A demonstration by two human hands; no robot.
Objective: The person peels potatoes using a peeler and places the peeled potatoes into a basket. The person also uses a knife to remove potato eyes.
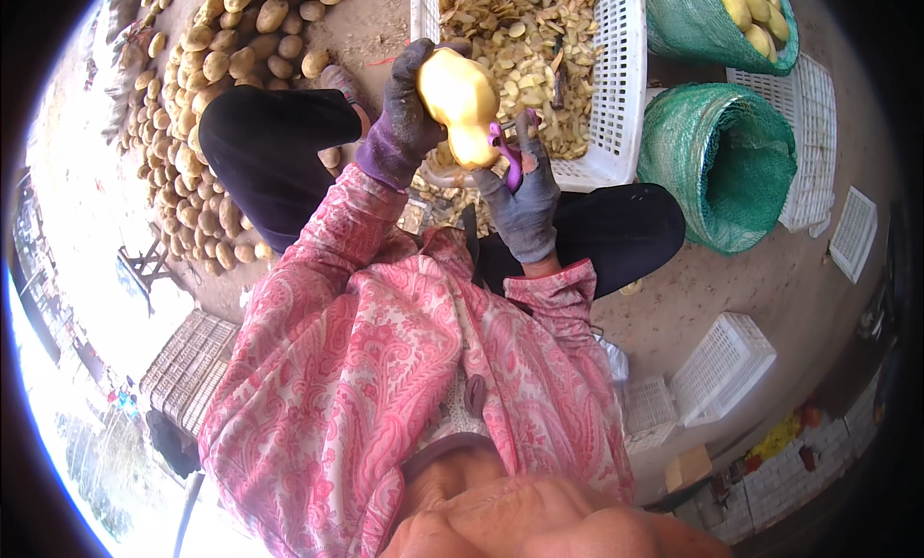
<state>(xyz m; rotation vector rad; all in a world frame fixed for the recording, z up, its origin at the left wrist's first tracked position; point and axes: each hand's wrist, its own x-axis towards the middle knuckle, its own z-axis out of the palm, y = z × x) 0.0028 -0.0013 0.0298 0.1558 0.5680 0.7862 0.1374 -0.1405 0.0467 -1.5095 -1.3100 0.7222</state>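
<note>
My left hand [408, 114], in a dark, dirt-stained glove, is closed around the left side of a large, knobby peeled potato [462, 103]. My right hand [523, 197], in a grey glove with a worn spot at a finger, grips a purple-handled peeler [509, 157] against the potato's lower right side. Its blade is partly hidden. Both hands are above the near end of a white plastic crate [617, 89], which holds a heap of potato peelings [523, 60].
Unpeeled potatoes [195, 132] lie piled on the ground at left. Peeled potatoes [754, 9] fill a green mesh sack [678, 24] at upper right, beside another open green sack [664, 147]. White crates [722, 370] stand at lower right, with a stack of crates [191, 363] at lower left.
</note>
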